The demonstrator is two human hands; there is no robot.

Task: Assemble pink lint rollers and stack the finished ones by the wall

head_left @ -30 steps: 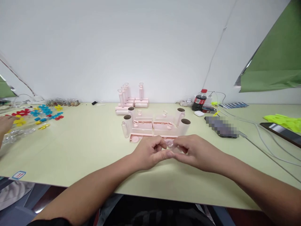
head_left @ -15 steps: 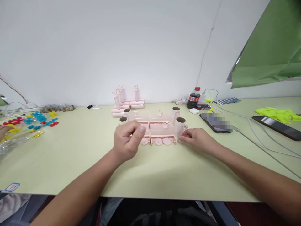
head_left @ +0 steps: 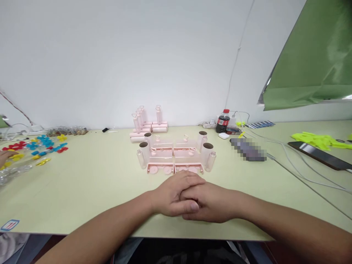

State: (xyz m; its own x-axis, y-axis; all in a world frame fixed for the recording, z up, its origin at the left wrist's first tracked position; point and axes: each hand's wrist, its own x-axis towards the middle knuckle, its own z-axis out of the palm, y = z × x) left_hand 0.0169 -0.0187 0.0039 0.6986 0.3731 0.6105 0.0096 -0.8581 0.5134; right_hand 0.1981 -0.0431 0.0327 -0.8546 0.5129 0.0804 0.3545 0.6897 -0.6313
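Note:
On the table, close to its front edge, my left hand is clasped over my right hand. The left fingers wrap across the back of the right, whose own fingers are curled in and mostly hidden. No object shows in either. Just beyond them are pink trays with round discs, clear covers and heart-shaped handles. Open-topped tubes stand at both ends. A small clear bottle is upright at the front right, and another clear bottle at the front left.
Pink cylinders with handles stand by the wall. To the right are a cola bottle, a blurred phone, a second phone, white cables and yellow-green pieces. Another person's hand is among coloured pieces at left.
My right hand has let go of the small clear bottle at the right end and drawn back. My left hand has come down from its raised fist, and both are now clasped.

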